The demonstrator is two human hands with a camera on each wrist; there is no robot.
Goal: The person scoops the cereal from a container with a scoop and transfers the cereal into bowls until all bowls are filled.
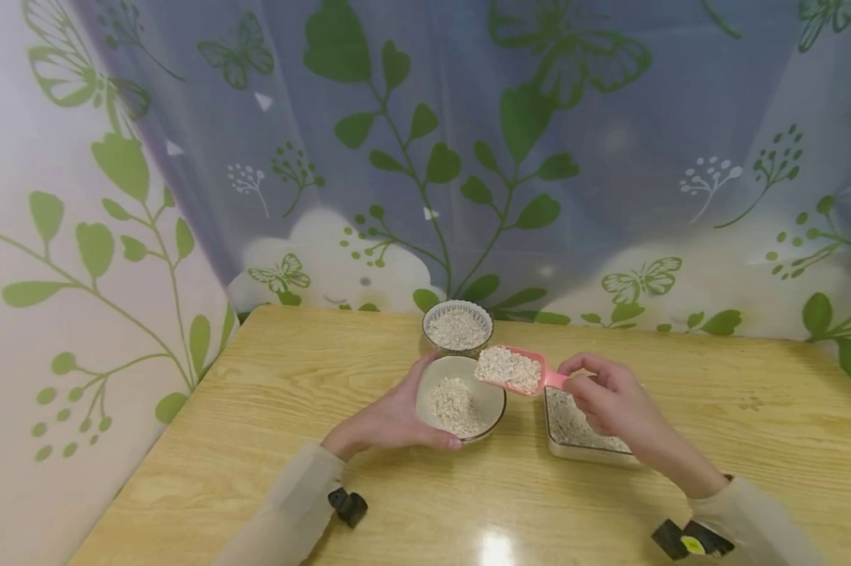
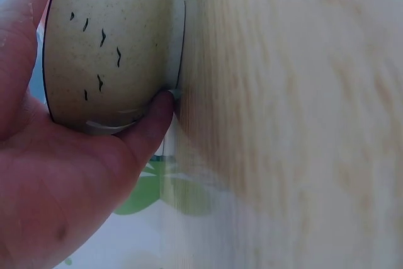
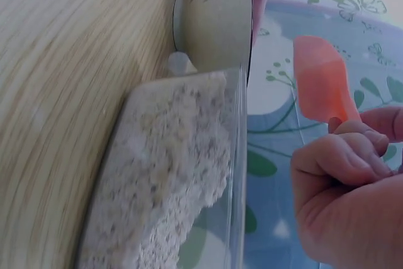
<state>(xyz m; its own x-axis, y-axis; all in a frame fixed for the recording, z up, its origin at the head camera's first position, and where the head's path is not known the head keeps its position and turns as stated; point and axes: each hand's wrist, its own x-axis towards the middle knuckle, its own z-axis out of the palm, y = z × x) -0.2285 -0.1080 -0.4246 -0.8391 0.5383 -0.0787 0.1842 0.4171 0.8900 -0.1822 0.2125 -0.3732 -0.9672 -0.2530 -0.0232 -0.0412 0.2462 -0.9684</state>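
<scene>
Right hand (image 1: 613,401) pinches pink scoop (image 3: 320,80) by handle, flakes (image 1: 506,368) heaped, head overlapping near bowl's (image 1: 495,402) right rim. Left hand (image 1: 397,410) grips bowl's left side. Early wrist tilt could spill flakes onto table (image 1: 432,503), right of bowl.

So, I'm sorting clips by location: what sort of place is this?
Probably an improvised indoor workspace: a wood-look table, patterned cloth behind it, and a pink scoop holding pale flakes.
</scene>
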